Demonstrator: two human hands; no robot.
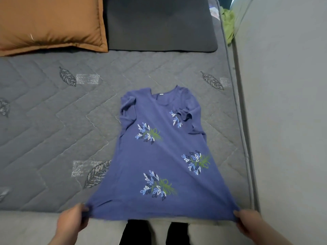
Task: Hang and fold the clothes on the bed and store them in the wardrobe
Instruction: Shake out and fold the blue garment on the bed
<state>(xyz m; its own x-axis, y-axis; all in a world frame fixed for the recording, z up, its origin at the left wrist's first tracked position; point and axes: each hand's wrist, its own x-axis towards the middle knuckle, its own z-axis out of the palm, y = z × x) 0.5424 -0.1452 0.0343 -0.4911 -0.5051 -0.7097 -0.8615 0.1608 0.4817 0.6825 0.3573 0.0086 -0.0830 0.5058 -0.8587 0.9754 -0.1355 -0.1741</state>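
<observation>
A blue dress (162, 152) with white, blue and green leaf prints lies spread face up on the grey quilted mattress (53, 121), neckline pointing away from me. Its short sleeves are crumpled in against the body. My left hand (70, 221) pinches the hem's left corner at the near edge of the bed. My right hand (247, 223) grips the hem's right corner. The hem is stretched taut between both hands and hangs slightly past the mattress edge.
An orange-brown pillow (51, 23) sits at the far left of the bed, with a dark grey pillow (159, 23) beside it. A green cloth (229, 23) is wedged between the mattress and the pale wall (283, 103) on the right. Dark trouser legs show below the hem.
</observation>
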